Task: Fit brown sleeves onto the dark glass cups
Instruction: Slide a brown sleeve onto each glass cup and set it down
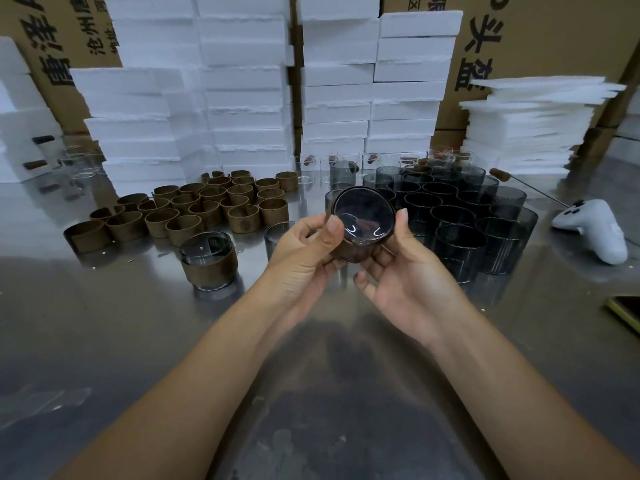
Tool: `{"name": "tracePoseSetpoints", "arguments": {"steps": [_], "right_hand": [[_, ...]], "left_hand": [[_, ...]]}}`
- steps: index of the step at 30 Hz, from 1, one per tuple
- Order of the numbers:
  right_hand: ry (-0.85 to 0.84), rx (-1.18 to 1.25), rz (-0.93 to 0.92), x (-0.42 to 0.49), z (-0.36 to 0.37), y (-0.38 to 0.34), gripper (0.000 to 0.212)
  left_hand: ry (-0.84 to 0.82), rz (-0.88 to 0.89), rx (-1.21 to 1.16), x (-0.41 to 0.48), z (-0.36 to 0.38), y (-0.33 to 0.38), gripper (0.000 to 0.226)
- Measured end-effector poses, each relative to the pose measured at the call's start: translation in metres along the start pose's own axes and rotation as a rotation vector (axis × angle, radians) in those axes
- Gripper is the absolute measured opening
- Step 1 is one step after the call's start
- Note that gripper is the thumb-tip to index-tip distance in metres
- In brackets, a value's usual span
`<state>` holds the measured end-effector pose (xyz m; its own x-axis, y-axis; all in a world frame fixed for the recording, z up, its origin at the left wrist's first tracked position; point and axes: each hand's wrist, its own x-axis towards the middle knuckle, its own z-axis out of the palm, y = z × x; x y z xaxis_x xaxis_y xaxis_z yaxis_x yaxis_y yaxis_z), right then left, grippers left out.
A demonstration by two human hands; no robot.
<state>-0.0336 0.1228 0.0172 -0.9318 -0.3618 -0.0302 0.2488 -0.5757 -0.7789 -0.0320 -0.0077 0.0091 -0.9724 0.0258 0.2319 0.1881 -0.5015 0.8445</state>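
Steel table [104, 323] (foam blocks [242, 81] behind) under both hands [301, 258] gripping cup [363, 220].

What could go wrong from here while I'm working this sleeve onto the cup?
1. The cup is tilted in mid-air, gripped by the left hand and right hand; pushing the brown sleeve hard could make it slip and fall onto the metal table.
2. The bare dark cups stand tightly packed just beyond the right hand; a careless reach might knock them together.
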Motion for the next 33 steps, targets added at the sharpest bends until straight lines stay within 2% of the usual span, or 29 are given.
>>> {"name": "tracePoseSetpoints", "arguments": {"steps": [2,8,13,19,22,26,28,31,33], "right_hand": [[-0.003,0.031,0.013,0.000,-0.001,-0.001,0.051],[0.001,0.031,-0.010,0.000,-0.002,0.000,0.032],[-0.006,0.025,-0.031,-0.001,-0.003,0.000,0.028],[-0.020,0.097,-0.036,0.000,-0.003,0.000,0.028],[-0.023,0.123,-0.043,-0.001,-0.001,0.000,0.028],[-0.011,0.064,-0.031,-0.001,-0.001,0.002,0.033],[0.017,-0.013,-0.019,-0.001,-0.002,0.002,0.044],[0.024,-0.084,0.038,-0.001,-0.004,0.000,0.066],[0.017,-0.118,0.079,-0.001,-0.005,0.000,0.069]], "left_hand": [[0.007,0.005,-0.013,0.000,-0.001,0.000,0.113],[-0.060,-0.003,-0.019,0.002,-0.006,-0.001,0.091],[-0.068,-0.041,-0.014,0.004,-0.009,-0.002,0.092],[-0.093,-0.053,-0.031,0.004,-0.010,-0.001,0.081],[-0.069,-0.050,-0.013,0.004,-0.009,0.000,0.085],[-0.055,-0.036,-0.001,0.003,-0.008,0.003,0.078],[-0.070,-0.017,0.007,0.001,-0.006,0.006,0.077],[-0.068,0.002,0.060,-0.002,-0.004,0.010,0.089],[-0.064,0.040,0.213,-0.002,-0.004,0.011,0.075]]}}
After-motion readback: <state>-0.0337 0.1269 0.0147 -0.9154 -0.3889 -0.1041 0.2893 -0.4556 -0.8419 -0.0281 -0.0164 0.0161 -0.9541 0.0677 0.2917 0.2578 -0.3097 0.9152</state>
